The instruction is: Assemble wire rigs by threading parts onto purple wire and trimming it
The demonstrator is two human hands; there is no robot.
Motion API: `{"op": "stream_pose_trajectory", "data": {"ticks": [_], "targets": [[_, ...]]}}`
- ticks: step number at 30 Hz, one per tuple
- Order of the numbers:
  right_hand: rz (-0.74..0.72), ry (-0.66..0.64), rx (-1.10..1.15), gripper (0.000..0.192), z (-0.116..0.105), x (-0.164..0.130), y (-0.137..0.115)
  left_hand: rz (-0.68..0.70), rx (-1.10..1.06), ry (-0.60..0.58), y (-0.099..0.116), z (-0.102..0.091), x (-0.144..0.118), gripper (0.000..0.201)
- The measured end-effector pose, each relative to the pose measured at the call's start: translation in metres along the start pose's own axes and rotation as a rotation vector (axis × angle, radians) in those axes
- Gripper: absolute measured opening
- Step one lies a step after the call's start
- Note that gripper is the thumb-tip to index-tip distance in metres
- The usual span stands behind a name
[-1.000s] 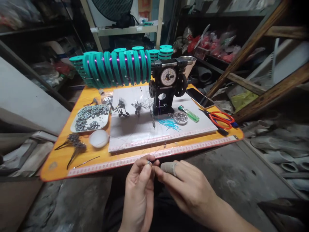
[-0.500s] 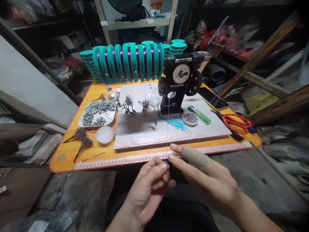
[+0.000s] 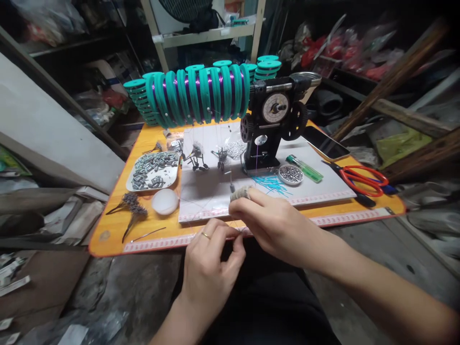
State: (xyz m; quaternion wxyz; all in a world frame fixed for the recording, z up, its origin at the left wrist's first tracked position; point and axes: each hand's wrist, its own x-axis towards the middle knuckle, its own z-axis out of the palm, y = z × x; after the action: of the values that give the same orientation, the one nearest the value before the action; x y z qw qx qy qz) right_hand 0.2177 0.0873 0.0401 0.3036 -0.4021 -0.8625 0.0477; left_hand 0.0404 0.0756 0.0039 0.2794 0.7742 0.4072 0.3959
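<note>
My left hand [image 3: 212, 256], wearing a ring, is in front of the table's near edge. Its thumb and forefinger pinch a fine line, with a tiny end showing at the tips. My right hand [image 3: 275, 223], with a taped finger [image 3: 240, 193], is curled closed just above and to the right; what its fingertips hold is hidden. A small dark weight [image 3: 232, 186] hangs on a thread by the taped finger. Behind stands a black winding device [image 3: 268, 120] with a dial, carrying a row of teal spools [image 3: 197, 96] wound with purple line. Thin threads run down from the spools.
A white tray [image 3: 173, 178] of grey weights and a round white dish [image 3: 165, 201] are left. Blue strips [image 3: 271, 185], a bowl of metal beads [image 3: 291, 175], a green lighter [image 3: 305, 167], red-handled scissors [image 3: 364, 179] and a phone [image 3: 327, 142] lie right. Tape measures [image 3: 345, 218] line the front.
My right hand has turned over and moved left and up, its stretched fingers now curled closed. My left hand has rotated knuckles up, still pinching. The view has shifted slightly left.
</note>
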Motion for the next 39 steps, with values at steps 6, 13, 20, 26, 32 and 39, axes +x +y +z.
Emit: {"op": "stream_pose_trajectory", "data": {"ticks": [6,13,20,26,32,39], "targets": [[0.129,-0.048,-0.052,0.013,0.005,0.001,-0.003,0.365,0.283,0.143,-0.008,0.005,-0.003,0.025],[0.278,0.382,0.145,0.014,0.002,-0.029,-0.018,-0.462,-0.808,0.09,0.003,0.02,-0.008,0.016],[0.635,0.201,0.655,0.007,0.018,-0.036,-0.029,-0.692,-1.204,0.22,0.007,0.03,-0.011,0.024],[0.522,0.228,0.582,0.003,0.024,-0.039,-0.034,-0.59,-1.118,0.181,0.005,0.028,-0.012,0.016],[-0.103,0.302,0.057,0.018,0.014,-0.047,-0.019,-0.155,-0.47,0.156,0.005,0.012,-0.013,0.006],[-0.127,0.047,0.029,0.019,-0.008,-0.016,-0.006,0.428,0.263,0.273,-0.002,0.002,-0.008,0.019]]}}
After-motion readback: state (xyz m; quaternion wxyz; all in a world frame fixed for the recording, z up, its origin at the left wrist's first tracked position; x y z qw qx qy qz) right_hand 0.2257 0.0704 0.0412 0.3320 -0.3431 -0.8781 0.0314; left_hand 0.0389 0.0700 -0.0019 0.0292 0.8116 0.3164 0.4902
